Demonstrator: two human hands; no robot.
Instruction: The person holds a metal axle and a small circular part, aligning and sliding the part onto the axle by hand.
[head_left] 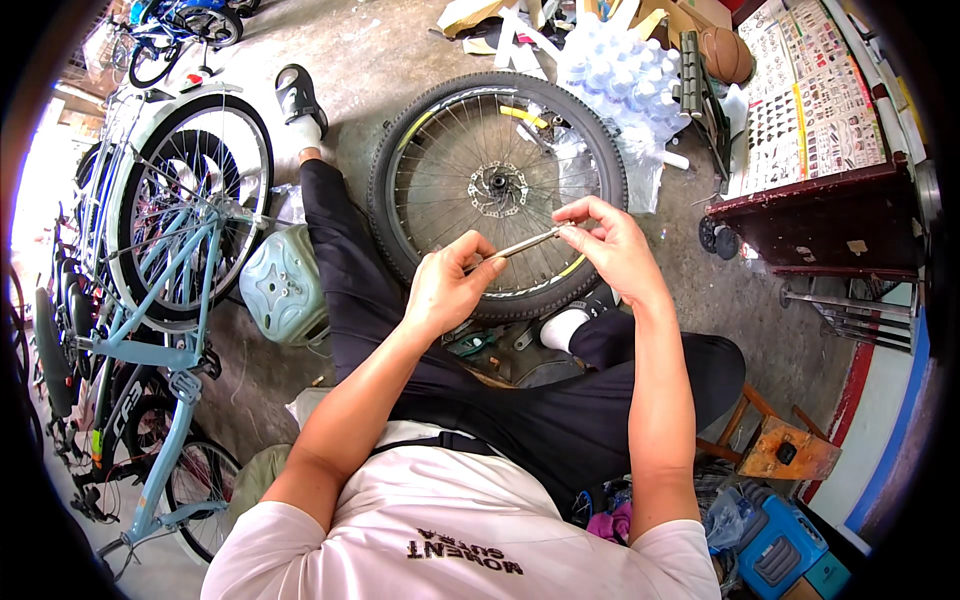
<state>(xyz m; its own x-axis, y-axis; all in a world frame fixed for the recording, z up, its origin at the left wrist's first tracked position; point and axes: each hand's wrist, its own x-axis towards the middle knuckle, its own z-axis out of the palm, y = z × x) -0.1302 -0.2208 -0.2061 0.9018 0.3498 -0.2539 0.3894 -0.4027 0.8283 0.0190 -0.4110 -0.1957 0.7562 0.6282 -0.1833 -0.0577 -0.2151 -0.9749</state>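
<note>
A thin metal rod spans the gap between my hands, above the near part of a bicycle wheel. My left hand pinches its lower left end between thumb and fingers. At the upper right end, my right hand grips it with thumb and fingertips. The wheel lies flat on the floor between my legs, with a black knobbly tyre around its rim. A silver brake disc sits at its hub, and thin spokes run outward. The fingers partly cover both ends of the rod.
A light blue bicycle stands at the left, beside a pale plastic stool. Wrapped plastic bottles lie beyond the wheel. At the right are a dark red cabinet, a small wooden stool and a blue case.
</note>
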